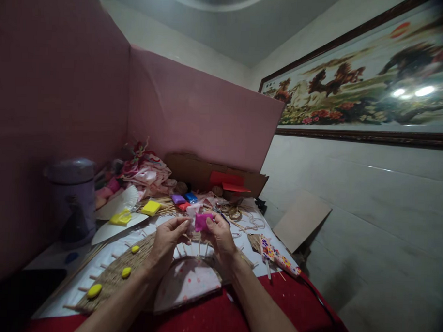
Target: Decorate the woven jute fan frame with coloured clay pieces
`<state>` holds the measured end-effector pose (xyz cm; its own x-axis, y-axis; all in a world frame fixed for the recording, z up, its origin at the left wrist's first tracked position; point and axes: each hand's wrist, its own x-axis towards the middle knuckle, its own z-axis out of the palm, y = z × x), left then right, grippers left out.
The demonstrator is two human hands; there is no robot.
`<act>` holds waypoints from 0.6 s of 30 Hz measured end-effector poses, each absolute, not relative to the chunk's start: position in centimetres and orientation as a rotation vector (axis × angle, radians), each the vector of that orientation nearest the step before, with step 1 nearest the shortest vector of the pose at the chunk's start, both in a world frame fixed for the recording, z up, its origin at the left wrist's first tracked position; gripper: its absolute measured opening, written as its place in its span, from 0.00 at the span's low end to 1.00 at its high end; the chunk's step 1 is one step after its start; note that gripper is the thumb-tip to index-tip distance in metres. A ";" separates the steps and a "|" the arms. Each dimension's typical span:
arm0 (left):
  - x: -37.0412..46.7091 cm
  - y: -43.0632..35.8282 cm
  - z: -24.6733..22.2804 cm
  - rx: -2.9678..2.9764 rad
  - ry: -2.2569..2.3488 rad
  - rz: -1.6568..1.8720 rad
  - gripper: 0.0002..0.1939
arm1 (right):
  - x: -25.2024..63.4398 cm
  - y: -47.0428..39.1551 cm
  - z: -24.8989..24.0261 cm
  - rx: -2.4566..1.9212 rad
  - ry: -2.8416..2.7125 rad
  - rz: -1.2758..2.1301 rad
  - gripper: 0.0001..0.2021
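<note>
My right hand [222, 236] pinches a small magenta block of modelling clay [201, 223] between thumb and fingers. Beside it, my left hand [168, 239] closes its thumb and forefinger on the clear plastic wrapper [192, 215] at the block's left side. Below both hands lies a fan-shaped piece woven from twine [112, 273], with wooden sticks poking out along its rim. Yellow clay discs [94, 291] sit on its left part. The white, red-spotted panel [188, 283] forms its lower middle, partly hidden by my forearms.
Yellow [151, 208], purple [177, 199] and blue [190, 198] clay packets lie behind my hands. A lidded purple container [70, 199] stands at left. Pink fabric [148, 173] is heaped at the back. A floral-patterned piece [278, 255] and a black cable [320, 301] are at right.
</note>
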<state>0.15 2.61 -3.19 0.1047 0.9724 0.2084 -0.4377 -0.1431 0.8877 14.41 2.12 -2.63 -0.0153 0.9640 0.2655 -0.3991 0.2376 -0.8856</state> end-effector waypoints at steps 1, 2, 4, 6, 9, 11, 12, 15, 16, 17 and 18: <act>0.2 2.6 -3.2 1.070 0.678 1.404 0.16 | 14.4 2.0 -2.7 -0.689 -1.072 1.233 0.18; 0.2 2.6 -3.3 1.079 0.675 1.403 0.16 | 14.5 2.0 -2.8 -0.689 -1.078 1.230 0.17; 0.3 2.6 -3.3 1.109 0.674 1.395 0.17 | 14.5 2.0 -3.0 -0.705 -1.089 1.196 0.17; 0.4 2.5 -3.3 1.153 0.691 1.377 0.17 | 14.6 2.1 -3.2 -0.741 -1.105 1.121 0.16; 0.6 2.1 -3.0 1.248 0.738 1.365 0.15 | 14.7 2.3 -3.3 -0.816 -1.200 0.967 0.17; 0.6 1.8 -2.6 1.297 0.760 1.396 0.15 | 14.7 2.0 -3.1 -0.899 -1.287 0.712 0.17; 0.6 1.6 -2.5 1.316 0.772 1.424 0.15 | 14.6 1.6 -2.9 -0.939 -1.325 0.523 0.17; 0.6 1.1 -2.2 1.387 0.830 1.504 0.14 | 14.0 0.0 -2.3 -0.955 -1.450 0.024 0.12; 0.6 0.9 -2.2 1.426 0.854 1.523 0.13 | 13.7 -0.6 -2.1 -0.931 -1.513 -0.016 0.08; 0.6 0.8 -2.3 1.486 0.881 1.542 0.12 | 13.3 -1.1 -2.0 -0.913 -1.567 0.003 0.06; 0.6 0.8 -2.4 1.567 0.906 1.568 0.11 | 13.0 -1.5 -2.0 -0.918 -1.607 0.070 0.06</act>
